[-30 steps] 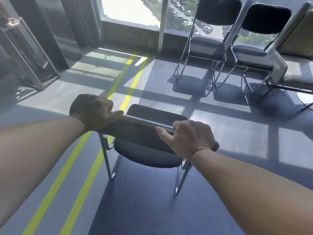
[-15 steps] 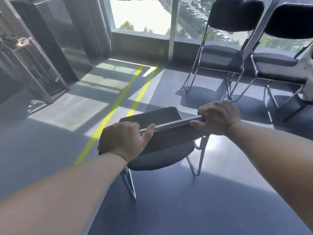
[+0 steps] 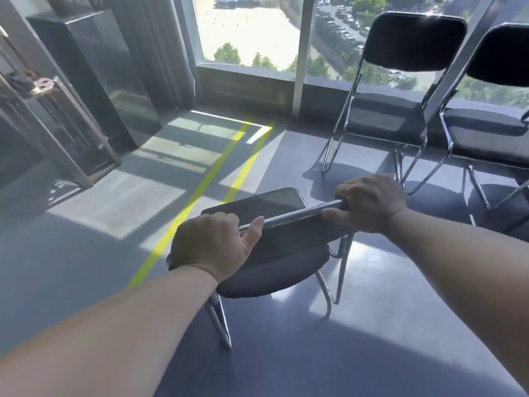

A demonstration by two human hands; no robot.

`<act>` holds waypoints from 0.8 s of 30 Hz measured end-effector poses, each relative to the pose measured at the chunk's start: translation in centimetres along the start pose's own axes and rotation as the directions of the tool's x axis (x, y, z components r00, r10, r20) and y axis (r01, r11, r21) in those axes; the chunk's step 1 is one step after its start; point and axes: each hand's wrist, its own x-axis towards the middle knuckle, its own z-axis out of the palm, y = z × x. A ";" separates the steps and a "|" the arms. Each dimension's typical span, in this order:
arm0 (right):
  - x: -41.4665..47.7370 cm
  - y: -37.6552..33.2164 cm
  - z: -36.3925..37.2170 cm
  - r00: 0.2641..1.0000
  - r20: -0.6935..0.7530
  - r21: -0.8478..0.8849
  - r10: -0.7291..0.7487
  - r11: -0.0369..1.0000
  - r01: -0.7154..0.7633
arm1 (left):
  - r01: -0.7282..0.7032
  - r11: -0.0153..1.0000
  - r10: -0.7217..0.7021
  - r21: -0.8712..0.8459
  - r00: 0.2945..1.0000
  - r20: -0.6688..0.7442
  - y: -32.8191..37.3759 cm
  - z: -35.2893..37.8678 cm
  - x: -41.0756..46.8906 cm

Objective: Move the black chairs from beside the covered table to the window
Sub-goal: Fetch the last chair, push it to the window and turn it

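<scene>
a: what is seen, taken from the largest thing down?
b: a grey-blue floor [image 3: 372,353] is spread under everything, and the far side is closed off by a window [image 3: 246,27]. a dark cabinet [image 3: 94,75] is stood to the left of the glass.
a: and the chairs?
b: two black, chrome-framed chairs are set side by side against the window, a left chair [image 3: 412,41] and a right chair [image 3: 503,53]. a third black chair [image 3: 272,270] is found mid-floor, near them but apart, just right of two yellow lines [image 3: 200,190] painted toward the window. whether its legs are lifted cannot be told.
a: how is it held?
b: it is gripped by its chrome top rail [image 3: 297,214]. the left hand [image 3: 211,250] is wrapped over the nearer end, thumb laid along the rail; the right hand [image 3: 369,204] is closed round the farther end, fingers curled over it.
</scene>
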 end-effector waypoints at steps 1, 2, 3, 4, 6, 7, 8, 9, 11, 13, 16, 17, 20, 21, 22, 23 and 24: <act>0.6 -0.3 0.2 1.000 0.004 -0.001 0.011 1.000 -0.011 | -0.017 1.000 0.017 -0.003 1.000 0.001 -1.0 0.6 0.9; 1.4 -0.6 0.5 1.000 0.007 0.008 0.030 1.000 -0.030 | -0.035 0.999 0.035 -0.013 0.999 -0.003 -2.1 1.2 1.9; 2.4 -0.7 0.9 0.999 0.007 0.024 0.053 0.998 -0.053 | -0.052 0.998 0.051 -0.028 0.999 -0.015 -3.2 1.9 3.4; 3.6 -0.9 1.2 0.997 0.007 0.037 0.073 0.997 -0.073 | -0.074 0.997 0.073 -0.032 0.997 -0.025 -4.4 2.6 5.1; 5.8 -2.2 1.5 0.995 0.015 0.036 0.099 0.994 -0.100 | -0.135 0.991 0.134 -0.028 0.991 -0.023 -7.1 3.7 7.7; 7.3 -2.8 1.9 0.993 0.017 0.025 0.114 0.993 -0.115 | -0.169 0.985 0.168 -0.032 0.985 -0.034 -8.8 4.5 9.5; 8.6 -3.3 2.3 0.991 0.024 0.024 0.129 0.991 -0.130 | -0.199 0.980 0.198 -0.029 0.979 -0.043 -10.3 5.3 11.3; 9.6 -3.9 2.6 0.988 0.025 0.038 0.149 0.988 -0.150 | -0.217 0.976 0.215 -0.022 0.976 -0.043 -11.6 5.7 12.7; 12.2 -4.3 3.5 0.980 0.028 0.049 0.197 0.979 -0.198 | -0.261 0.965 0.260 -0.027 0.965 -0.046 -14.0 7.0 16.6; 14.7 -5.2 3.9 0.969 0.072 0.040 0.236 0.970 -0.239 | -0.335 0.942 0.334 -0.016 0.941 -0.046 -16.2 8.3 20.0; 18.7 -6.7 5.1 0.938 0.093 0.064 0.335 0.938 -0.341 | -0.393 0.919 0.391 -0.013 0.917 -0.076 -19.6 10.2 25.2; 19.7 -6.8 5.3 0.928 0.097 0.064 0.361 0.928 -0.367 | -0.420 0.907 0.417 -0.022 0.905 -0.082 -20.3 10.8 26.9; 22.9 -8.5 6.0 0.898 0.148 0.094 0.415 0.898 -0.431 | -0.491 0.870 0.493 -0.048 0.870 0.031 -22.9 12.6 31.6; 24.2 -9.1 6.4 0.889 0.156 0.110 0.430 0.887 -0.448 | -0.505 0.862 0.506 -0.048 0.862 0.021 -24.1 13.3 32.8; 25.3 -9.5 6.9 0.881 0.164 0.118 0.444 0.877 -0.465 | -0.507 0.860 0.508 -0.054 0.861 0.000 -25.0 14.1 33.9; 26.2 -9.6 7.3 0.877 0.164 0.122 0.451 0.873 -0.472 | -0.498 0.866 0.498 -0.052 0.867 0.000 -25.5 14.5 34.9; 26.9 -9.2 7.5 0.874 0.158 0.116 0.460 0.870 -0.479 | -0.487 0.871 0.489 -0.063 0.872 0.022 -25.5 14.8 35.9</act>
